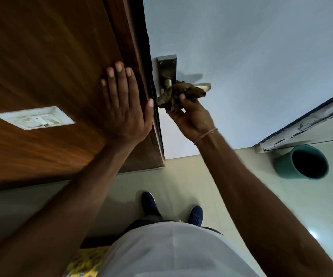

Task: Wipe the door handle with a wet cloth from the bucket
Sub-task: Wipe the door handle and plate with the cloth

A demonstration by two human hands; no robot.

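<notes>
A metal lever door handle on a steel backplate is fixed to the pale blue-white door. A brown wet cloth is wrapped over the lever's middle, and my right hand grips it from below. Only the lever's tip and its neck show past the cloth. My left hand lies flat, fingers apart, on the wooden panel beside the door's edge. A teal bucket stands on the floor at the right.
A white switch plate is set in the wooden panel at the left. My two blue shoes stand on the cream tiled floor. A chipped threshold or frame edge runs diagonally above the bucket.
</notes>
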